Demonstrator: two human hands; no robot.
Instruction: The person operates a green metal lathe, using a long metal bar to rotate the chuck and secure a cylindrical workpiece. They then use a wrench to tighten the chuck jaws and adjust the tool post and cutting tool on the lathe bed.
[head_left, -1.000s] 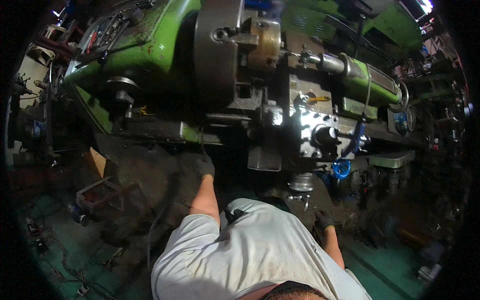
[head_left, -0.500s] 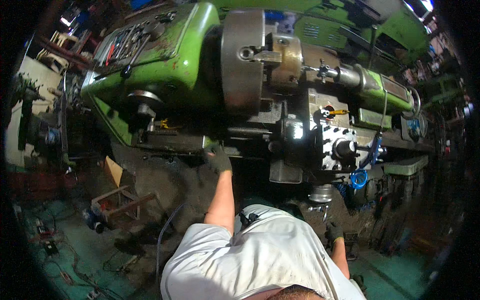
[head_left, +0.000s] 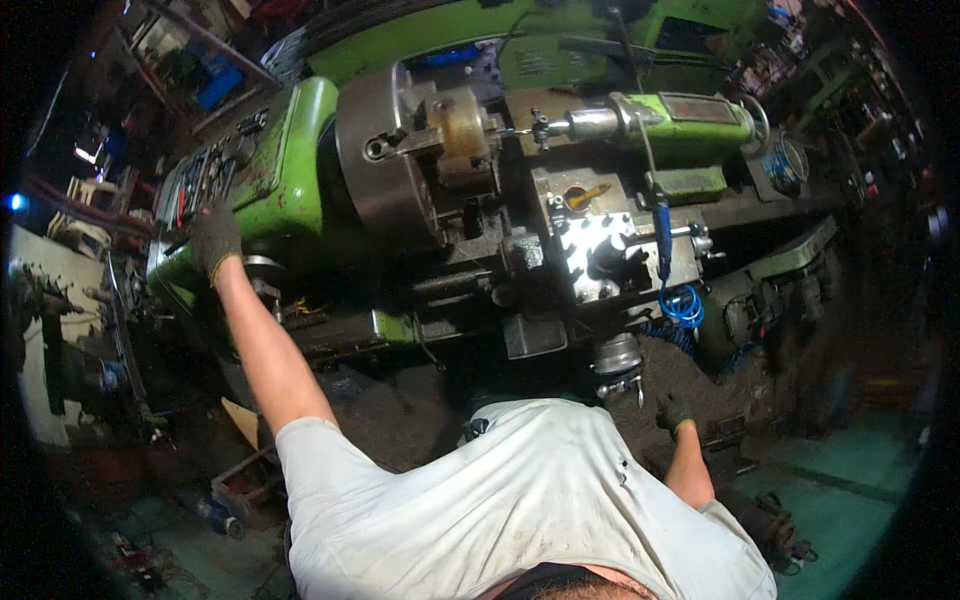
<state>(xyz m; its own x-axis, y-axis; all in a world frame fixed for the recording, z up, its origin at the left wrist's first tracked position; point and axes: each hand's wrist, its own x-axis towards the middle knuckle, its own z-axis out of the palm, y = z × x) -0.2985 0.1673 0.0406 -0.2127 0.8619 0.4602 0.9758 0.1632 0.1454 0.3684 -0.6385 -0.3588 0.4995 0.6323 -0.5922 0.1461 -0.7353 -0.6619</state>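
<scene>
The green lathe (head_left: 312,135) stands before the person (head_left: 520,490), gloved left hand (head_left: 215,240) up by the tools (head_left: 192,185) on its left end, right hand (head_left: 676,412) low near a metal wheel (head_left: 616,355). I can't tell how open either is, or whether it grips anything.

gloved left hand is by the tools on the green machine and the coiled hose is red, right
The coiled hose is blue, not red, in the head view; the gloved left hand is by the tools on the green machine.
</scene>
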